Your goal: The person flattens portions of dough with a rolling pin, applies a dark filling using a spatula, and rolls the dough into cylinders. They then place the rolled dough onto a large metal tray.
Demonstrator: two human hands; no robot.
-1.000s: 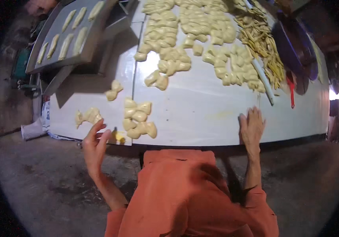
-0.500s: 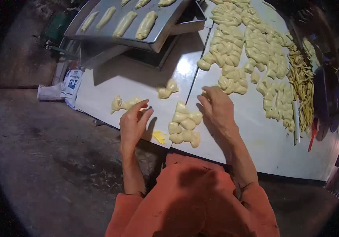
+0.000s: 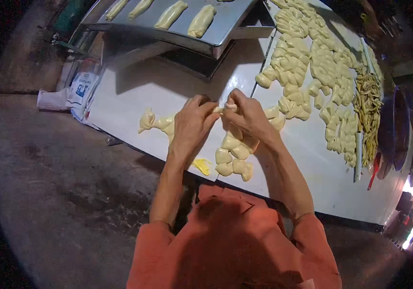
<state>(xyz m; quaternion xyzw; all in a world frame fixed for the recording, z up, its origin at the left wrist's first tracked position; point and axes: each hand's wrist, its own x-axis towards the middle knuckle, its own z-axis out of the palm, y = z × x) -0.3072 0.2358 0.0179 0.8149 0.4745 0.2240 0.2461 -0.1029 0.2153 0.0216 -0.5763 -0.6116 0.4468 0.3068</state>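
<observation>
Tray (image 3: 228,26) behind left, dough pieces (image 3: 288,58) on table (image 3: 312,166), basin (image 3: 393,130) far right

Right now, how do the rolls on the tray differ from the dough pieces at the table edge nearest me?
The rolls are long and narrow, while the dough pieces are short and plump. The rolls lie spaced apart on the tray; the dough pieces crowd together on the white tabletop. Both are pale yellow.
</observation>
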